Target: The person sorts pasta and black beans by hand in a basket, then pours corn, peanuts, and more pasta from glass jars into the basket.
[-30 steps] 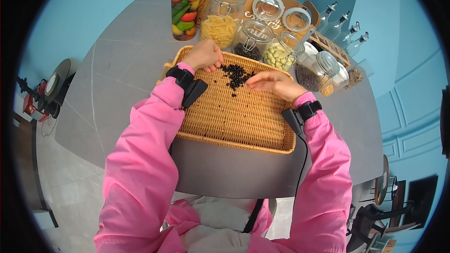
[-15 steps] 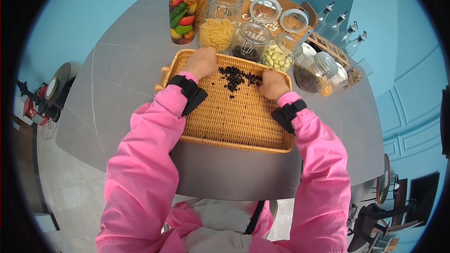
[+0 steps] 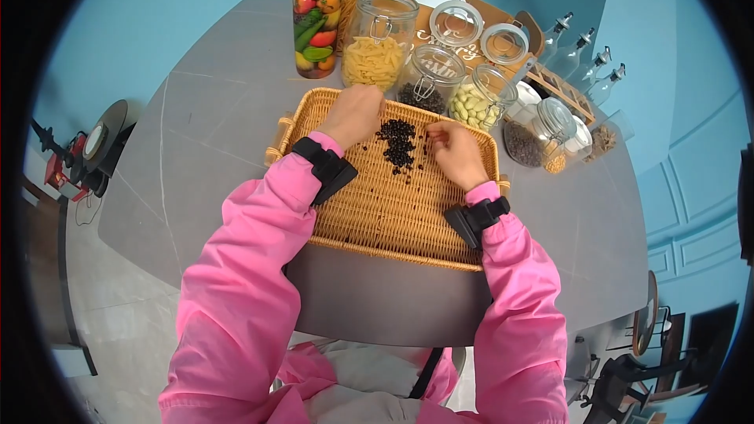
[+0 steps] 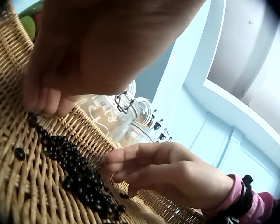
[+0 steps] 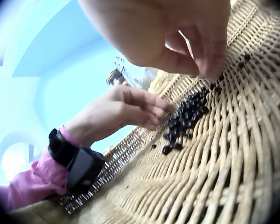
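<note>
Small black beans [image 3: 398, 141] lie in a narrow pile near the far side of the wicker basket [image 3: 377, 212]. My left hand [image 3: 353, 116] is over the basket just left of the pile, and my right hand [image 3: 458, 155] is on the other side. In the left wrist view the right hand [image 4: 177, 175] has loosely extended fingers beside the beans [image 4: 79, 172]. The right wrist view shows the left hand [image 5: 114, 114] with relaxed, slightly bent fingers, and the right fingertips close to the beans [image 5: 186, 114]. Neither hand visibly holds anything.
Behind the basket stand a tall jar of vegetables [image 3: 316, 27], a pasta jar [image 3: 374, 59], a dark-filled jar [image 3: 424, 96] and a jar of pale beans [image 3: 473, 106]. Further right are another jar [image 3: 525, 144] and glass bottles [image 3: 565, 55]. The grey table [image 3: 188, 149] surrounds the basket.
The bean pile is narrower, its right-hand spread now drawn in. Since half a second ago, my left hand has shifted slightly right, and the right hand's fingers have turned toward the pile.
</note>
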The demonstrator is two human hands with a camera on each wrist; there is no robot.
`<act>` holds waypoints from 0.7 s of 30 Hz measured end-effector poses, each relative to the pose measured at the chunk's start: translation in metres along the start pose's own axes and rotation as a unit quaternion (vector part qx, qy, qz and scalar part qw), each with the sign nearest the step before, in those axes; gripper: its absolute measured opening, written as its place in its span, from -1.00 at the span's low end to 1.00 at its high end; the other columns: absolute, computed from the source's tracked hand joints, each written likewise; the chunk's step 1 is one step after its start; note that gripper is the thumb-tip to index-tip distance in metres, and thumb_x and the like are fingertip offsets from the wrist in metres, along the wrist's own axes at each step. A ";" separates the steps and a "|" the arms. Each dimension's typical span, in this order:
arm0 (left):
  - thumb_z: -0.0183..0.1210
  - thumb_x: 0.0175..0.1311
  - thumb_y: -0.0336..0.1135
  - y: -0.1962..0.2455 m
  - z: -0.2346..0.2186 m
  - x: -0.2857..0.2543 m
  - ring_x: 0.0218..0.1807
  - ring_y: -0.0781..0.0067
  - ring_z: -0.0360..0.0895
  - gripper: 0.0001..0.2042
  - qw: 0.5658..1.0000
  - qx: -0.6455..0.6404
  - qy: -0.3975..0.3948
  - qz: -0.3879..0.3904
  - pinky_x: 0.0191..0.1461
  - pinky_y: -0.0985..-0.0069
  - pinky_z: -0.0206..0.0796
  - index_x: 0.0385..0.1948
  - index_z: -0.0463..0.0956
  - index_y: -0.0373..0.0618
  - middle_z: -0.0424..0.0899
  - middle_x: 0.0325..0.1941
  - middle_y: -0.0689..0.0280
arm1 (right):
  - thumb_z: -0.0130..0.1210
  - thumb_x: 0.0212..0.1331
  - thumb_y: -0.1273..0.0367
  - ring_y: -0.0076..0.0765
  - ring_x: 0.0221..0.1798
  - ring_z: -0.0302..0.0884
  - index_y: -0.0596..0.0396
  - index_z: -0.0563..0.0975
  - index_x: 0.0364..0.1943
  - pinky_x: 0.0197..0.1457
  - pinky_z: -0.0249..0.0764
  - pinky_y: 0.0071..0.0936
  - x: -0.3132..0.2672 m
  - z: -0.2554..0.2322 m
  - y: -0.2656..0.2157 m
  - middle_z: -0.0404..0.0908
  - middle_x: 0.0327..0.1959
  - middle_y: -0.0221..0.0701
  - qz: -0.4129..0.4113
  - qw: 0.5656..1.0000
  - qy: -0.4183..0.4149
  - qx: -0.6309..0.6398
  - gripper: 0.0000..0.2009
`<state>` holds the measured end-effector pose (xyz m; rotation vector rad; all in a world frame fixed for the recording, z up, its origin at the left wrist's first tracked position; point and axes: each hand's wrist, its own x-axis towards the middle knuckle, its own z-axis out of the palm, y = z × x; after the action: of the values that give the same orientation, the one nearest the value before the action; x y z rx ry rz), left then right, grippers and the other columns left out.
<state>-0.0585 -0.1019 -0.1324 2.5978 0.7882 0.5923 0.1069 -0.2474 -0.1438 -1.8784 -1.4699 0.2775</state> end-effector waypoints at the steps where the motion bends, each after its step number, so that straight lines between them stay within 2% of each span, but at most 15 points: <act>1: 0.14 -0.12 -0.56 -0.002 -0.001 -0.002 -0.18 0.00 0.53 -0.86 0.999 0.027 0.036 0.031 -0.08 0.23 0.35 -0.45 0.52 -0.27 0.59 -0.36 0.00 | -0.01 -0.08 0.59 -0.09 -0.16 0.55 0.27 0.56 -0.22 -0.02 0.45 -0.31 0.000 -0.002 0.009 0.60 -0.27 -0.14 -0.016 0.998 0.033 -0.047 -0.73; 2: 0.13 -0.10 -0.55 -0.004 0.000 -0.003 -0.19 -0.06 0.52 -0.90 0.994 0.053 0.071 0.063 -0.10 0.16 0.34 -0.49 0.48 -0.30 0.56 -0.36 -0.07 | 0.00 -0.12 0.59 0.00 -0.17 0.53 0.27 0.57 -0.23 0.05 0.41 -0.24 -0.001 -0.004 0.013 0.59 -0.25 -0.09 -0.032 0.993 0.067 -0.094 -0.72; 3: 0.13 -0.10 -0.55 -0.007 0.005 -0.004 -0.19 -0.06 0.52 -0.90 0.994 0.054 0.067 0.064 -0.10 0.16 0.34 -0.49 0.48 -0.30 0.56 -0.36 -0.07 | 0.02 -0.13 0.60 0.04 -0.10 0.50 0.27 0.57 -0.22 0.09 0.38 -0.22 -0.001 -0.003 0.017 0.56 -0.22 -0.05 -0.022 0.991 0.054 -0.119 -0.70; 5: 0.17 -0.12 -0.53 -0.009 0.018 -0.007 -0.18 -0.05 0.50 -0.89 0.989 0.053 0.069 0.120 -0.11 0.15 0.33 -0.53 0.45 -0.28 0.55 -0.36 -0.04 | -0.02 -0.10 0.60 0.05 -0.10 0.49 0.27 0.56 -0.20 0.07 0.38 -0.24 -0.001 0.000 0.021 0.55 -0.21 -0.06 -0.038 0.989 0.055 -0.135 -0.70; 6: 0.17 -0.12 -0.53 -0.009 0.022 -0.009 -0.18 -0.05 0.50 -0.89 0.989 0.054 0.065 0.119 -0.11 0.15 0.33 -0.53 0.45 -0.28 0.55 -0.36 -0.04 | -0.05 -0.06 0.61 0.05 -0.10 0.48 0.27 0.54 -0.18 0.05 0.39 -0.26 -0.002 0.002 0.021 0.54 -0.21 -0.07 -0.057 0.985 0.056 -0.153 -0.70; 8: 0.21 -0.14 -0.51 -0.006 0.026 -0.010 -0.18 -0.06 0.47 -0.86 0.981 0.065 0.089 0.157 -0.10 0.18 0.33 -0.52 0.44 -0.27 0.53 -0.38 0.00 | -0.06 -0.07 0.61 0.04 -0.08 0.46 0.26 0.54 -0.18 0.06 0.37 -0.26 -0.004 0.003 0.017 0.51 -0.21 -0.08 -0.046 0.985 0.052 -0.160 -0.70; 12: 0.24 -0.15 -0.49 -0.008 0.030 -0.008 -0.18 -0.04 0.45 -0.84 0.978 0.060 0.095 0.175 -0.11 0.20 0.32 -0.54 0.43 -0.25 0.51 -0.39 0.04 | -0.06 -0.10 0.63 0.01 -0.10 0.42 0.22 0.54 -0.22 0.04 0.36 -0.25 -0.005 0.006 0.016 0.47 -0.24 -0.12 -0.032 0.985 0.053 -0.160 -0.70; 15: 0.20 -0.15 -0.54 0.002 0.025 -0.008 -0.20 -0.01 0.48 -0.86 0.987 0.036 0.063 0.147 -0.11 0.22 0.32 -0.52 0.44 -0.26 0.52 -0.40 0.05 | -0.05 -0.12 0.64 -0.01 -0.11 0.41 0.17 0.54 -0.24 0.00 0.36 -0.26 -0.005 0.010 0.019 0.47 -0.27 -0.16 -0.060 0.983 0.055 -0.166 -0.70; 17: 0.16 -0.14 -0.57 0.013 0.015 -0.005 -0.20 0.03 0.50 -0.82 0.996 -0.044 -0.058 0.047 -0.08 0.25 0.33 -0.42 0.49 -0.26 0.56 -0.38 0.05 | 0.00 -0.14 0.61 -0.02 -0.09 0.42 0.15 0.56 -0.27 0.01 0.36 -0.25 -0.005 0.007 0.019 0.49 -0.25 -0.16 -0.050 0.988 0.036 -0.144 -0.73; 19: 0.12 -0.19 -0.62 0.021 0.010 -0.003 -0.16 0.06 0.52 -0.77 0.998 -0.042 -0.044 0.029 -0.06 0.29 0.34 -0.38 0.53 -0.28 0.58 -0.32 0.06 | 0.05 -0.15 0.58 -0.02 -0.08 0.42 0.13 0.58 -0.31 0.02 0.36 -0.24 -0.003 0.001 0.016 0.51 -0.24 -0.16 -0.041 0.991 0.018 -0.123 -0.76; 21: 0.08 -0.23 -0.67 0.023 0.009 -0.002 -0.13 0.08 0.53 -0.71 0.999 -0.040 -0.029 0.008 -0.04 0.33 0.36 -0.34 0.56 -0.30 0.61 -0.26 0.08 | 0.02 -0.13 0.59 -0.05 -0.19 0.49 0.13 0.60 -0.42 -0.05 0.41 -0.27 -0.001 -0.005 0.011 0.55 -0.32 -0.19 0.007 0.998 -0.052 -0.045 -0.82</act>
<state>-0.0454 -0.1236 -0.1305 2.5381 0.7100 0.5393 0.1179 -0.2515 -0.1481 -1.9723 -1.5635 0.3247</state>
